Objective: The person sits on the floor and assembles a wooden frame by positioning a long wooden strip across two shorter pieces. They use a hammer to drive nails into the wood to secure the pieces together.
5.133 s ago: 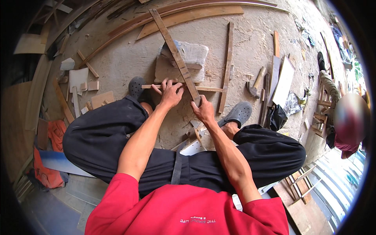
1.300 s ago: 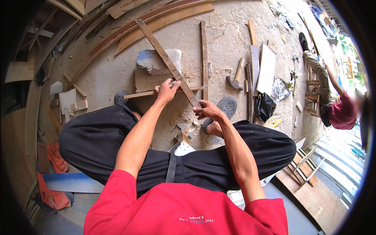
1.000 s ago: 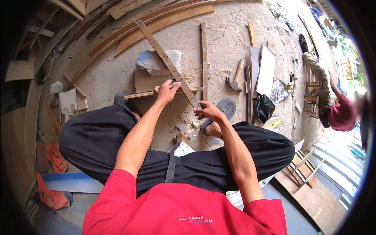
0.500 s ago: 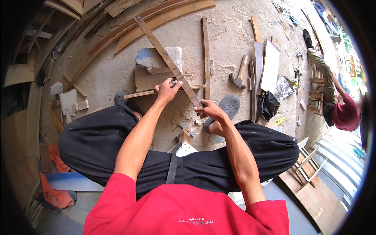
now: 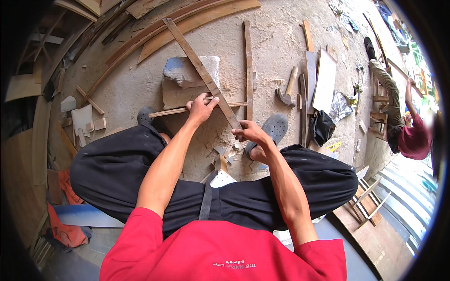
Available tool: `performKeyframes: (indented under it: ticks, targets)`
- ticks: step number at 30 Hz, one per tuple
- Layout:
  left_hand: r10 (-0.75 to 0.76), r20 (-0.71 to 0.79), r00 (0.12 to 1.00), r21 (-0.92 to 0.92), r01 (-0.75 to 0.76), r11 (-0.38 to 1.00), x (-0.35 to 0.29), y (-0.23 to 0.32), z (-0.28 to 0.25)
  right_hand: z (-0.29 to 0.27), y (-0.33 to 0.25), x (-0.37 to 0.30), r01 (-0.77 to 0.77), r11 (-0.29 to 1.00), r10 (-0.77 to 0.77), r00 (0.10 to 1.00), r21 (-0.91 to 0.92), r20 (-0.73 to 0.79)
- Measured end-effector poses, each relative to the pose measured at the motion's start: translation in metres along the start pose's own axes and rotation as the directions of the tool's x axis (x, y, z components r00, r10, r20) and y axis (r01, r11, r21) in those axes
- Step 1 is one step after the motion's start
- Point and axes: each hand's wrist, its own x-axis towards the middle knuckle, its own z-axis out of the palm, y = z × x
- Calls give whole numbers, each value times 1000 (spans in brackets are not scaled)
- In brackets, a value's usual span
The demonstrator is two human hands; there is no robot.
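A long brown wooden strip [image 5: 196, 62] slants from the far left toward me, passing over a pale stone block [image 5: 211, 68]. My left hand [image 5: 201, 108] is closed on the strip at its lower middle, thumb on top. At the strip's near end, my right hand [image 5: 251, 132] grips it between thumb and fingers. Under the slanting strip, a thin light wooden stick [image 5: 173, 112] runs crosswise close below my left hand. Its right end reaches a second wooden strip [image 5: 248, 70], which lies lengthwise on the floor.
Right of the strips lies a hammer [image 5: 287, 89]. Beyond it are boards, a white panel [image 5: 324, 77] and a black plastic bag [image 5: 322, 127]. Long planks [image 5: 154, 47] lie at the far left, wood offcuts [image 5: 100, 124] nearer. A co-worker in a dark red shirt [image 5: 415, 139] is at the far right.
My hands and the strip stay nearly in place. The co-worker's arm at the far right has lifted outward, toward the wood beside it.
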Motion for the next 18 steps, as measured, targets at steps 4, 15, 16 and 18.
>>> performKeyframes:
  ticks: [4, 15, 16, 18]
  targets:
    - [11, -15, 1000, -11, -11, 1000, 3, -7, 2, 12, -5, 1, 125, 991, -130, 979, -40, -159]
    - [24, -16, 1000, -9, -24, 1000, -1, 1, -1, 25, 3, 16, 175, 975, -212, 918, -136, -336]
    - [16, -6, 1000, -5, -16, 1000, -2, 3, -2, 25, 4, 16, 179, 978, -204, 921, -106, -332]
    - [1, 11, 1000, 3, -1, 1000, -3, 6, -4, 27, 4, 16, 185, 982, -189, 927, -44, -323]
